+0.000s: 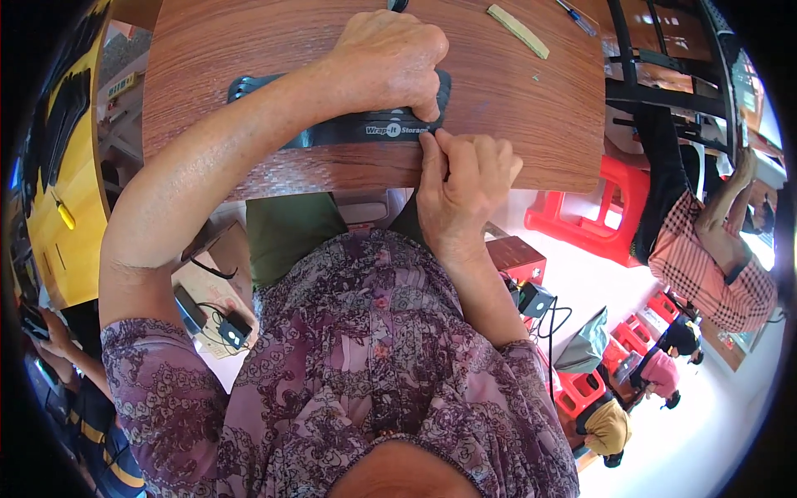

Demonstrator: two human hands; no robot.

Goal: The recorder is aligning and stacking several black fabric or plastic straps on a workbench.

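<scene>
A dark strap [344, 134] with white print lies looped on the wood-grain table [515, 108], near its front edge. My left arm reaches across the strap and hides part of it. My left hand [394, 62] is closed, its fingers pressing down on the strap's right end. Just in front of it, my right hand [469, 178] pinches the strap's lower right corner between thumb and forefinger. The fingertips of both hands almost meet there. What lies under the left fingers is hidden.
A yellowish strip [519, 31] and a pen [575, 17] lie at the table's far right. Red stools [618, 199] and a seated person [706, 266] are to the right. A yellow table [66, 249] stands on the left; a cardboard box [228, 261] is below.
</scene>
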